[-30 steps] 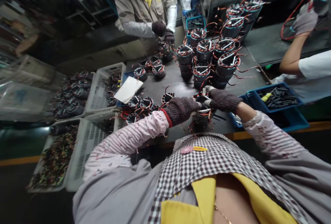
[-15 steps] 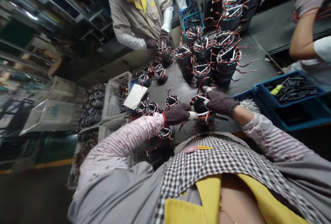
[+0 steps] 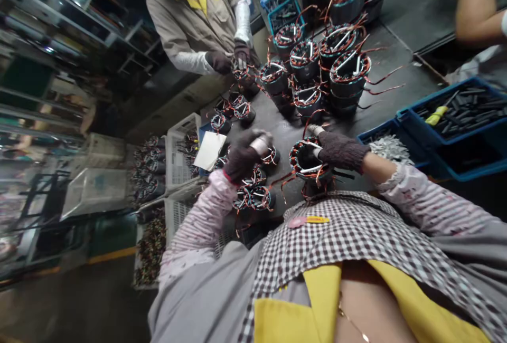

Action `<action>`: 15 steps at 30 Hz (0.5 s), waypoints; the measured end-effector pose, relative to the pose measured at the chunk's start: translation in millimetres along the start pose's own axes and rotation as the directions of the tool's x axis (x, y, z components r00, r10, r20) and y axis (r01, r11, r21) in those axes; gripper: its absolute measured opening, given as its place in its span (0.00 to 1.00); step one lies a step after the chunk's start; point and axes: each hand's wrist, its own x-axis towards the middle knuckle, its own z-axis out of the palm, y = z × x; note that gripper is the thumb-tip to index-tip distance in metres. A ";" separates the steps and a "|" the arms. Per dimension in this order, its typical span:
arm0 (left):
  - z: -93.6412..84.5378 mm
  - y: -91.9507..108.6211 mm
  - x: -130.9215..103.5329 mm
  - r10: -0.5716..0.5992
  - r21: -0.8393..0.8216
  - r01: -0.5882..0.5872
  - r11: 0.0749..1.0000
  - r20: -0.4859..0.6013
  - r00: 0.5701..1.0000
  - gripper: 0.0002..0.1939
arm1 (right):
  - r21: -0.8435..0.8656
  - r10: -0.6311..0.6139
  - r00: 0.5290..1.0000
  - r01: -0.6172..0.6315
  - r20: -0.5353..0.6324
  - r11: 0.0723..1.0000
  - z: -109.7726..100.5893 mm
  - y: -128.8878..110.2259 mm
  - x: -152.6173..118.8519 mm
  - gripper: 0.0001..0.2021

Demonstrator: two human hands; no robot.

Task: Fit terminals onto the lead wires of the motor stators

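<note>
We are looking at the wound stator (image 3: 307,159) that is standing on the dark table (image 3: 400,76) just in front of our chest: its axis is pointing up, the open bore is facing us, and it seems to be resting on a second stator below it, which is mostly hidden. It is a dark round core with copper-red windings around the rim, some white strips across the opening, and thin red wires hanging out on all sides. Our right hand (image 3: 338,149), in a dark knitted glove, is gripping the right rim of this stator, with the fingers curled over the edge. Our left hand (image 3: 243,154), in the same kind of glove, is hovering to the left of the stator, above the small stators (image 3: 253,195); it is blurred, half clenched, with something pale at the fingertips, and we cannot tell what it is pinching. We are counting about four small stators directly left of the stator and about three more farther behind them. Behind the stator, the stacks of large stators (image 3: 348,68) are standing, roughly seven of them. Two blue bins (image 3: 455,108) are lying to the right of the stator. Across the table from the stator, a co-worker's two gloved hands (image 3: 232,58) are working on another stator, and a white card (image 3: 209,150) is lying far left.
</note>
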 end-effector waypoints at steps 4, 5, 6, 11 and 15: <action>42.3 22.7 3.7 0.220 0.539 -0.350 0.766 0.291 0.931 0.25 | 0.005 -0.077 0.995 0.077 -0.064 0.997 5.5 6.9 6.0 0.42; 51.8 28.8 9.2 0.240 0.586 -0.395 0.707 0.326 0.914 0.28 | 0.007 -0.099 0.992 0.100 -0.077 0.995 6.4 9.5 7.1 0.40; 59.7 34.2 15.3 0.250 0.611 -0.436 0.661 0.369 0.895 0.30 | 0.005 -0.113 0.989 0.114 -0.090 0.993 7.0 11.9 7.9 0.39; 79.7 45.7 26.6 0.101 0.645 -0.500 0.578 0.551 0.828 0.22 | -0.016 -0.131 0.987 0.130 -0.096 0.991 9.0 15.7 6.7 0.36; 62.7 45.3 18.5 0.058 0.490 -0.245 0.837 0.366 0.929 0.22 | -0.020 -0.060 0.995 0.059 -0.077 0.998 10.2 13.6 6.7 0.33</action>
